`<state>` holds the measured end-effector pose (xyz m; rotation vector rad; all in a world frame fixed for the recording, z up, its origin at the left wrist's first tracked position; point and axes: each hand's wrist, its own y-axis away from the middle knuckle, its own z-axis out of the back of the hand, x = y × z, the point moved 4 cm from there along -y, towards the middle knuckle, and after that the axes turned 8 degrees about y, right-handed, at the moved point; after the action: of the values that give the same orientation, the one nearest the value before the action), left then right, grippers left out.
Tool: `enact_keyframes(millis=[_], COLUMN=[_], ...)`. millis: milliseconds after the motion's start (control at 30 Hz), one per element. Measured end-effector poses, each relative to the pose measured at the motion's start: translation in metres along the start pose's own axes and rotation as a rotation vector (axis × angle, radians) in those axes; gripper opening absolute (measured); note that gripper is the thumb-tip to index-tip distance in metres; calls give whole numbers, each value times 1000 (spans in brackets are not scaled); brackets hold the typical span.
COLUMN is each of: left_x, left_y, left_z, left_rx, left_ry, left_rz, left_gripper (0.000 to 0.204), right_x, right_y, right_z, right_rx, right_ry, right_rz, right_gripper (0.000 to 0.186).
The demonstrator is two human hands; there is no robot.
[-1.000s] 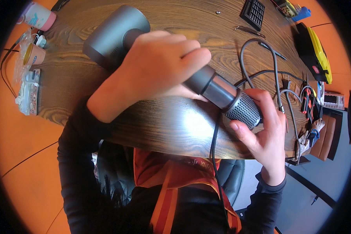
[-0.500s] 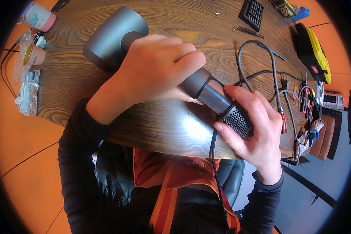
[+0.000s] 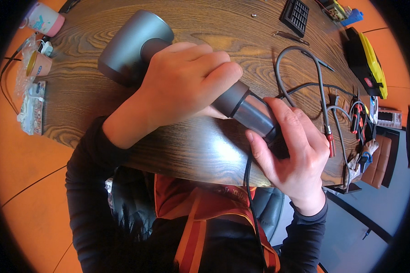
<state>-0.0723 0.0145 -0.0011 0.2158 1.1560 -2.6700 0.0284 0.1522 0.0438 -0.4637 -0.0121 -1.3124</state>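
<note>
A grey hair dryer (image 3: 134, 38) is tilted over the table's near side, its wide head up at the left. My left hand (image 3: 187, 79) wraps round its dark handle below the head. The handle's lower part shows a smooth dark inner section (image 3: 255, 114) between my two hands. My right hand (image 3: 294, 145) curls round the handle's bottom end, thumb on the near side and fingers over the far side. What lies under that palm is hidden. A black cord (image 3: 248, 170) hangs from that end toward my lap.
On the right of the wooden table (image 3: 223, 27) lie a looped grey cable (image 3: 280, 59), red-handled pliers (image 3: 356, 117) and a yellow-black case (image 3: 369, 63). A black tray (image 3: 295, 18) and tweezers (image 3: 291, 37) lie farther back. Cups (image 3: 40, 63) and a power strip (image 3: 36, 109) line the left edge.
My right hand has shifted slightly, its thumb moving up. The perforated grille seen earlier at the handle's end is now hidden. My left hand and the dryer have barely moved.
</note>
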Motion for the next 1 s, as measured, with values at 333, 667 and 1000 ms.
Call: enact_keyframes(millis=[333, 667, 1000], left_x=[-4, -1, -4], left_y=[-2, -5, 1], left_z=[-3, -7, -13], left_rx=[13, 55, 107], left_ry=[-55, -56, -49], left_rz=[7, 84, 57], left_gripper=[38, 42, 43], right_x=[-2, -20, -28], right_y=[3, 0, 20], right_z=[-4, 1, -4], right_rx=[-125, 96, 5], right_ry=[89, -186, -294], right_rz=[123, -31, -48], right_gripper=[42, 49, 53])
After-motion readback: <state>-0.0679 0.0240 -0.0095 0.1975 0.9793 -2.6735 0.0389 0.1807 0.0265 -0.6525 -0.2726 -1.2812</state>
